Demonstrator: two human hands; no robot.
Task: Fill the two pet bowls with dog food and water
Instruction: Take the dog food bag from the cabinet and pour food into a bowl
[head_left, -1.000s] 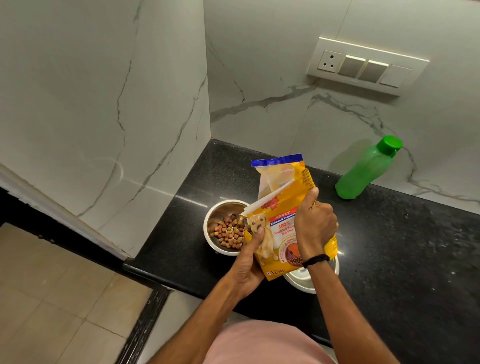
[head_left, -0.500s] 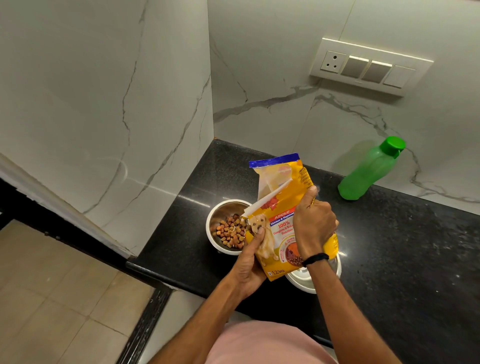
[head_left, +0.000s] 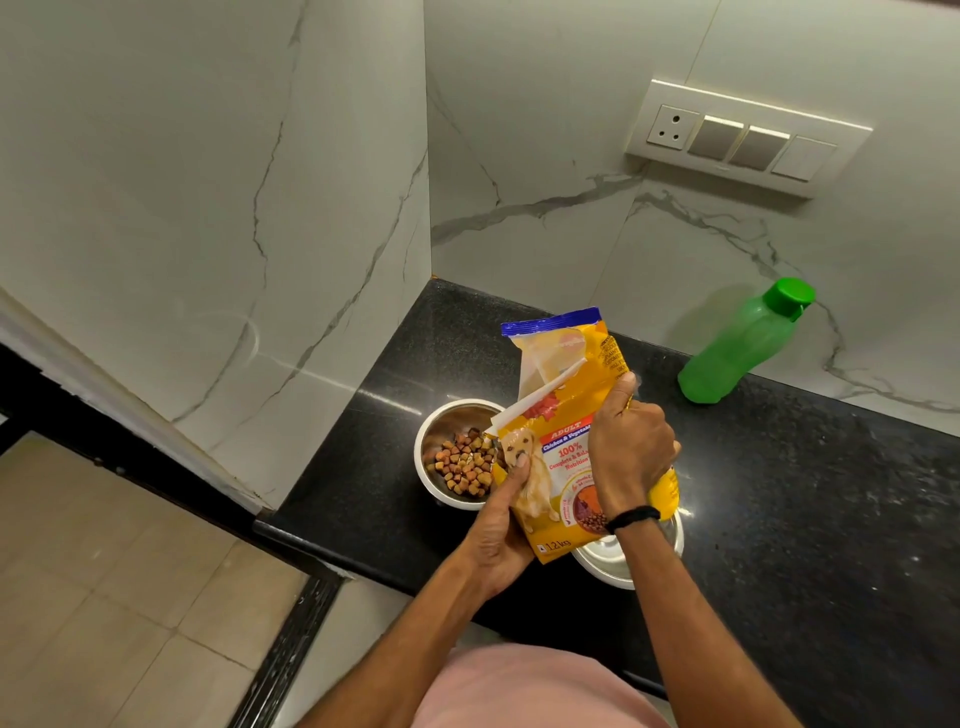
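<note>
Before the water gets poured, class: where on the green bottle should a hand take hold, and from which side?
Probably wrap the middle of the green bottle, coming from the open front of the counter. The wall stands close behind it, and the cap end is narrower.

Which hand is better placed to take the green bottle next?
Probably the right hand: the green bottle stands to the right of it, while the left hand holds the dog food bag at its lower corner.
</note>
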